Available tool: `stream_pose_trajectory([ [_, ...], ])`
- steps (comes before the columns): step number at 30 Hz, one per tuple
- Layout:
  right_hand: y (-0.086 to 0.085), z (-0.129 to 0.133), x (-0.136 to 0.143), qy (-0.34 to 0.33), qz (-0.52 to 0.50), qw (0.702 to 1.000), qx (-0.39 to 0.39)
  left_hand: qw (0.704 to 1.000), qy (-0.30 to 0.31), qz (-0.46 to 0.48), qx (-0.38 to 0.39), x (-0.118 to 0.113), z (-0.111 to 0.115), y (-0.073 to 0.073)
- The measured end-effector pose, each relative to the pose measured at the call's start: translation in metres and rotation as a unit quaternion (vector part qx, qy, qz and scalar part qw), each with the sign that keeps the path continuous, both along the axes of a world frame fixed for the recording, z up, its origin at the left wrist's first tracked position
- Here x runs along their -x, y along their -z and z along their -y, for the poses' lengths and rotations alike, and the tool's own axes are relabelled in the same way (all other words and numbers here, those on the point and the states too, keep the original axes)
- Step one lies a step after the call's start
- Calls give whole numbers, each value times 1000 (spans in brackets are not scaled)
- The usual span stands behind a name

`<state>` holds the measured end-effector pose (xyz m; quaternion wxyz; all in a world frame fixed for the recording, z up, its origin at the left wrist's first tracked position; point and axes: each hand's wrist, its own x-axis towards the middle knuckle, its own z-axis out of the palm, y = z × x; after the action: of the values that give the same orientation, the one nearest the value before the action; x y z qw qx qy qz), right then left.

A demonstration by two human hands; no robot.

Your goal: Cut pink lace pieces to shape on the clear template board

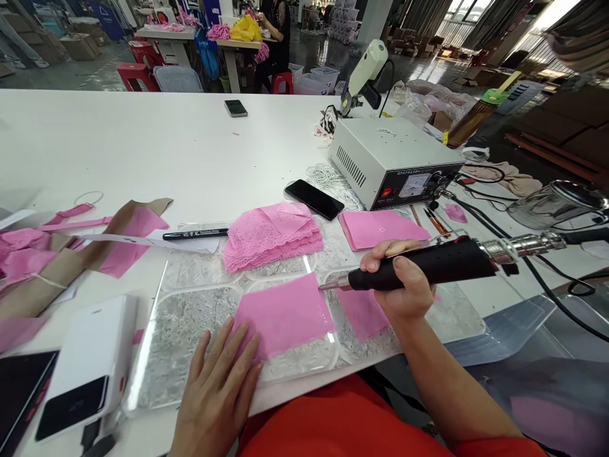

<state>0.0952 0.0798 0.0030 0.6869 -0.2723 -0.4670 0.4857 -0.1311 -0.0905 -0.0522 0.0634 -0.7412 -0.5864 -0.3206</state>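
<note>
Some parted left fingers (246,360) on fabric (291,314)

The white worktable (181,146) occupied the foreground, its far edge facing a large open room. The floor (98,71) beyond was grey-green and glossy, bearing bright reflections toward the right rear. Two pale-topped tables stood past the far edge: a left table (174,35) near red plastic stools (134,77), and a right table (231,68) with a separate red stool (282,82) to its right. Cardboard boxes (78,46) sat on the floor at left. White crates (343,19) were stacked beside a pale pillar (379,22). At upper right, windows (469,11) admitted strong light between dark curtains (422,19). Detail at far right was too dim to identify.
</note>
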Motion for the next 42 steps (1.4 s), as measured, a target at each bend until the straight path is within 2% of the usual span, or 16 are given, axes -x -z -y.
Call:
stream_pose_trajectory([
  [12,-5,14,-21,-27,18,999,4,1000,9,-23,1,2,2,1],
  [30,-2,18,-18,-54,10,999,-1,1000,7,-27,-3,2,1,2],
  [34,-7,12,-30,-12,-2,1000,1,999,7,-45,1,7,1,2],
  [37,-12,2,-49,41,-8,999,1,999,5,-52,-9,2,-1,-3],
  [39,-14,-6,-64,78,-17,997,-1,998,21,-47,-24,-9,-7,-10],
  [42,-15,-15,-91,132,-39,990,-11,995,83,-37,-39,-37,-21,-20],
])
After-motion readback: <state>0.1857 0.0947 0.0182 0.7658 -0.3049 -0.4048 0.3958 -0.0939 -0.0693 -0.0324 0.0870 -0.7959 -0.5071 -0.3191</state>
